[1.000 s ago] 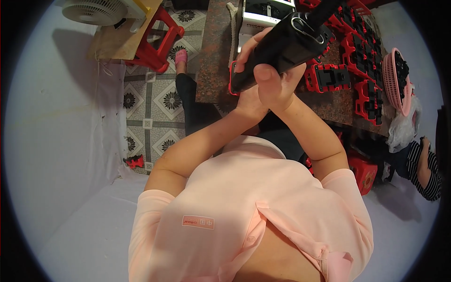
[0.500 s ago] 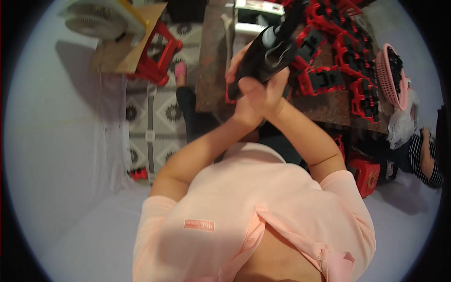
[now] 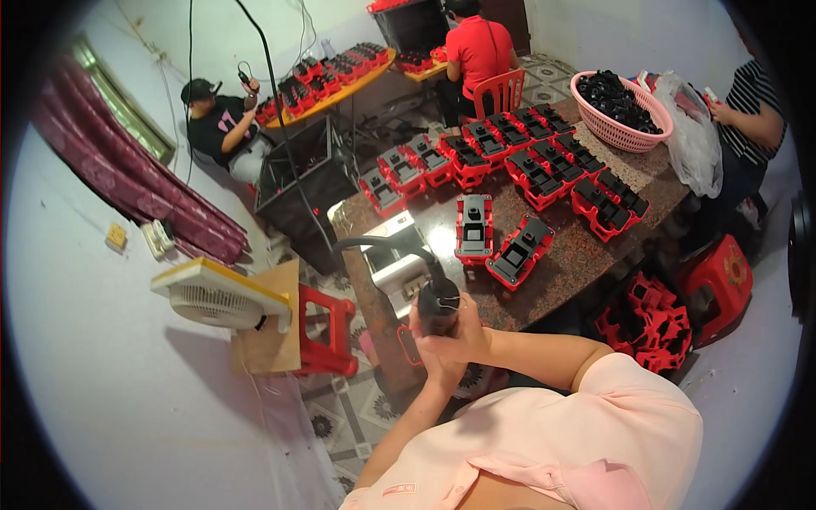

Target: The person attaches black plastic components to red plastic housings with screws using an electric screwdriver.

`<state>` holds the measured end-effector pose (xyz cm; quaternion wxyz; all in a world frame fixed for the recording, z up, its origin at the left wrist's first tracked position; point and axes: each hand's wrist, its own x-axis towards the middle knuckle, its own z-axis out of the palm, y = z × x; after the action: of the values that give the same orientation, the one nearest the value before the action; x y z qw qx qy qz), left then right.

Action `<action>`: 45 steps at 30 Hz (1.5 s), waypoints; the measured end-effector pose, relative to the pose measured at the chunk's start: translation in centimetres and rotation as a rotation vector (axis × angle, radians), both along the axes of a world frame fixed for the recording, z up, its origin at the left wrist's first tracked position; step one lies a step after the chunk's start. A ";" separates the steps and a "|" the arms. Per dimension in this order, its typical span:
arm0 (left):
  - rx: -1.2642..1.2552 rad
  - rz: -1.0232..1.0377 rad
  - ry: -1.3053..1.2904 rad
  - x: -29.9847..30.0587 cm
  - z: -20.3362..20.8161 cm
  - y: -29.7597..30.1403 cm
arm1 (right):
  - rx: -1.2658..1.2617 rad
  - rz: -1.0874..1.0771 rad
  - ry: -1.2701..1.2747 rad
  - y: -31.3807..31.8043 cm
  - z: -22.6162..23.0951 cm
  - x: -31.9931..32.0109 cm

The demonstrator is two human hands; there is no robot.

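Observation:
Both my hands are closed together around a black electric screwdriver [image 3: 439,308] at the near left of the stone table [image 3: 489,308]. My left hand [image 3: 435,355] wraps it from the left and below; my right hand [image 3: 470,331] grips its right side. A black cord leaves the tool's top and runs up past the far side. The tool's lower end is hidden by my hands. A red-edged piece [image 3: 407,345] shows just left of my fingers; whether I touch it is unclear. Beyond my hands stand two red-and-black housings [image 3: 473,229] and a white metal device [image 3: 395,263].
Rows of red-and-black housings [image 3: 544,174] fill the table's far side. A pink basket of black parts [image 3: 625,115] and a plastic bag [image 3: 693,144] sit far right. Red frames [image 3: 648,323] are heaped below the right edge. A fan [image 3: 221,297] stands left. Other people sit around.
The view has tilted up, showing the far room and more of the table. My hands stay around the screwdriver, which now points away less and sits lower in view.

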<state>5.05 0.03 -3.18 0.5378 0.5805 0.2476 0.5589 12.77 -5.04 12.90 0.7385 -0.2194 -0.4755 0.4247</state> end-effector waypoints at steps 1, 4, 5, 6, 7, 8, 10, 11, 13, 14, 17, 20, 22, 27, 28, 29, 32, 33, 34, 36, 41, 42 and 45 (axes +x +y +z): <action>0.015 -0.062 0.143 0.0 3.7 -1.1 | -0.007 -0.034 -0.002 -0.5 -0.2 1.0; 0.067 -0.147 0.448 -0.4 7.9 -1.9 | 0.009 -0.122 -0.050 -1.4 -1.0 2.4; 0.243 -0.019 0.598 -0.9 6.2 -1.8 | 0.035 -0.146 -0.044 -1.6 -0.8 2.6; 0.421 0.098 0.741 -1.0 4.8 -1.7 | 0.057 -0.184 -0.038 -2.0 -0.7 3.2; 0.381 0.093 0.774 -1.0 4.2 -1.6 | 0.074 -0.262 -0.076 -2.5 -0.7 3.8; 0.402 0.088 0.786 -1.0 3.8 -1.4 | 0.088 -0.273 -0.059 -2.8 -1.2 4.6; 0.655 0.124 1.151 -1.4 3.0 -0.9 | 0.044 -0.199 0.010 -3.3 -2.4 6.1; 0.881 0.208 1.216 -1.4 2.9 -1.0 | 0.014 -0.199 0.033 -3.7 -2.5 6.9; 0.896 0.227 1.218 -1.0 3.0 -1.2 | -0.005 -0.219 0.111 -4.6 -2.2 8.3; 0.889 0.256 1.205 -0.6 3.1 -1.5 | -0.034 -0.225 0.166 -5.1 -2.1 9.2; 0.926 0.246 1.236 -0.7 3.1 -1.6 | -0.019 -0.295 0.135 -5.6 -3.5 11.4; 0.957 0.256 1.276 -0.7 3.0 -1.6 | -0.045 -0.281 0.142 -6.5 -4.2 13.8; 0.946 0.240 1.295 -0.6 3.1 -1.4 | -0.035 -0.301 0.130 -6.4 -4.9 15.1; 0.992 0.242 1.268 0.0 3.2 -1.3 | -0.067 -0.234 0.219 -6.6 -4.8 17.6; 0.997 0.242 1.264 0.1 3.3 -1.3 | -0.065 -0.226 0.222 -6.5 -4.9 18.0; 1.000 0.244 1.260 0.1 3.3 -1.4 | -0.042 -0.242 0.204 -6.3 -5.1 18.3; 1.001 0.239 1.254 0.6 3.4 -1.4 | -0.018 -0.190 0.251 -6.1 -5.1 18.9; 0.996 0.251 1.256 0.5 3.4 -1.4 | -0.018 -0.130 0.317 -5.9 -5.0 18.9; 0.992 0.248 1.254 0.4 3.3 -1.4 | -0.018 -0.118 0.311 -5.7 -5.1 19.0; 0.980 0.266 1.250 0.3 3.2 -1.2 | -0.013 -0.138 0.251 -5.0 -5.3 18.8; 0.940 0.301 1.280 -0.1 3.2 -1.0 | 0.000 -0.040 0.232 -2.2 -4.5 16.9; 0.914 0.334 1.277 0.1 3.3 -1.1 | -0.002 -0.020 0.229 -1.8 -4.5 16.5; 0.893 0.313 1.289 0.7 4.1 -1.0 | -0.004 0.061 0.207 -0.5 -5.2 14.9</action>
<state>5.79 -0.93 0.87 -0.0791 0.9083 0.3411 0.2288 27.66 -5.53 7.73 0.7697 -0.1613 -0.4025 0.4685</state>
